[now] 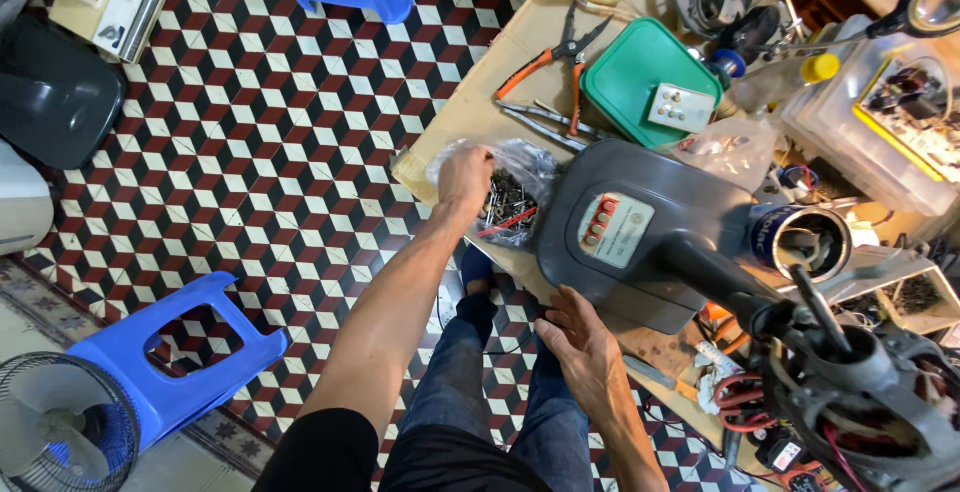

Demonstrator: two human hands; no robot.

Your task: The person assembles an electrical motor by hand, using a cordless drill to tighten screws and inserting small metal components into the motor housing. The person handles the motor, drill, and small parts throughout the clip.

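While the right hand rests fingers spread and empty against the near edge of a grey fan base, the left hand reaches farther out and dips into a clear plastic bag of small metal parts, seen from a head-worn camera above a crowded workbench. Its fingertips are hidden inside the bag's mouth, so it cannot be told whether they are pinched on anything. The bag lies directly under and just to the right of the left hand, touching the fan base's left edge; the left hand is plainly the nearer of the two to it, the right hand being well back toward the person's knees. The fan base runs lengthwise from the right hand up and away to the right, narrowing into a neck that meets a bare fan motor with exposed windings. Beyond the left hand, orange-handled pliers and a pair of metal tweezers lie on the bench beside a green plastic lid bearing a small white switch block. To the left of the forearm, on the patterned tile floor, stands a blue plastic stool.
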